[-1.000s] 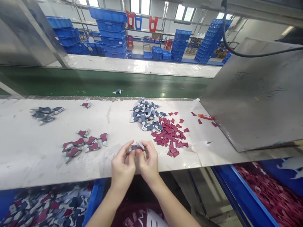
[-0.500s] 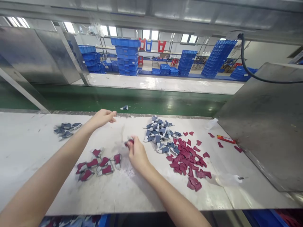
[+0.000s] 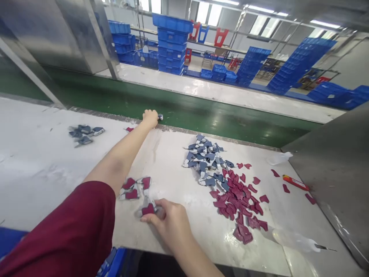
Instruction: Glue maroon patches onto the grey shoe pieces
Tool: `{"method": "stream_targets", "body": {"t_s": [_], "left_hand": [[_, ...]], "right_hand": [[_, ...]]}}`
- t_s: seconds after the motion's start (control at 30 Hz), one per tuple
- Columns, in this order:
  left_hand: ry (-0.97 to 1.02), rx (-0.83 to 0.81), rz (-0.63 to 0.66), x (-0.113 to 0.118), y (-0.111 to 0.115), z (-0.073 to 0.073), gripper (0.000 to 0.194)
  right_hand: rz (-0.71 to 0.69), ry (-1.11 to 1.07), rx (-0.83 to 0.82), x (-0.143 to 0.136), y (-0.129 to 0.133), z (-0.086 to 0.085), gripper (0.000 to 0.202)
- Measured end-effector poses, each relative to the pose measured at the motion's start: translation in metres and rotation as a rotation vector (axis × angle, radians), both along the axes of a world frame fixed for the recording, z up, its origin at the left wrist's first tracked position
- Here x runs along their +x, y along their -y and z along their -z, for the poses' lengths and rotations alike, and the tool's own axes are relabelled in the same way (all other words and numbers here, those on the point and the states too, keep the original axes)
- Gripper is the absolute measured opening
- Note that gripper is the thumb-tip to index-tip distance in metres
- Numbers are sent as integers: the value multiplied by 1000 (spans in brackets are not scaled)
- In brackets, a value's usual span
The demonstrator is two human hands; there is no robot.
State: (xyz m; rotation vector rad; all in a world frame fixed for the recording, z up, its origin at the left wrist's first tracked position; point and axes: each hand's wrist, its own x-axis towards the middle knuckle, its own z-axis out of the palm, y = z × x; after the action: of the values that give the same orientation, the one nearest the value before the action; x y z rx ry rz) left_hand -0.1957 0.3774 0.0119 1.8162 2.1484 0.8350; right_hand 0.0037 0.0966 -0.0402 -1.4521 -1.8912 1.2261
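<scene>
My left hand [image 3: 150, 117] stretches over the far table edge to the green belt. Its fingers are curled at a small navy-and-white piece [image 3: 160, 117], and part of that piece is hidden behind them. Near the front of the table, my right hand [image 3: 174, 221] has its thumb and forefinger around a maroon-and-grey piece [image 3: 148, 209], low at the tabletop. Similar maroon-topped pieces [image 3: 132, 194] lie just beyond it, partly behind my left forearm. A pile of navy-and-white pieces [image 3: 204, 156] and a heap of flat maroon cutouts [image 3: 238, 196] lie to the right.
A few navy-grey pieces [image 3: 84, 132] lie at the left. On the right are a red cutter [image 3: 296, 182], a clear bottle with a thin metal tip [image 3: 296, 239] and a metal panel [image 3: 331, 169]. Beyond the green belt [image 3: 216, 122] stand stacked blue crates [image 3: 172, 46].
My left hand has reached forward to the navy-and-white piece on the belt. My right hand has come nearer, down to the maroon-topped group. The view has shifted and tilted.
</scene>
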Motion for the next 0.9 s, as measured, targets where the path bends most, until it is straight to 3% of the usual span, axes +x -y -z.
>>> {"method": "stream_targets", "body": {"t_s": [0.07,0.17,0.23,0.33,0.47,0.57,0.67,0.77,0.9], "left_hand": [[-21,11,31,8,14,-3,41],[-55,24,110,25,49,-13,36],[-70,40,169,37,82,-19,26],[-74,77,221,48,143,-25,34],[95,166,108,48,220,-24,39],[289,219,-48,43,261,-18,37],[440,248,-156,44,285,-11,41],[602,261,-163,56,298,-6,43],[706,189,-110,89,314,8,51]], "right_hand": [[-36,130,149,4,4,1,56],[-71,149,293,18,13,4,63],[-106,121,369,27,19,4,55],[-200,162,459,35,25,1,50],[-266,291,544,30,28,-4,54],[-243,380,561,20,30,-4,50],[-227,436,563,8,33,-2,47],[-212,420,556,4,36,0,46],[-246,138,631,37,46,8,48]]}}
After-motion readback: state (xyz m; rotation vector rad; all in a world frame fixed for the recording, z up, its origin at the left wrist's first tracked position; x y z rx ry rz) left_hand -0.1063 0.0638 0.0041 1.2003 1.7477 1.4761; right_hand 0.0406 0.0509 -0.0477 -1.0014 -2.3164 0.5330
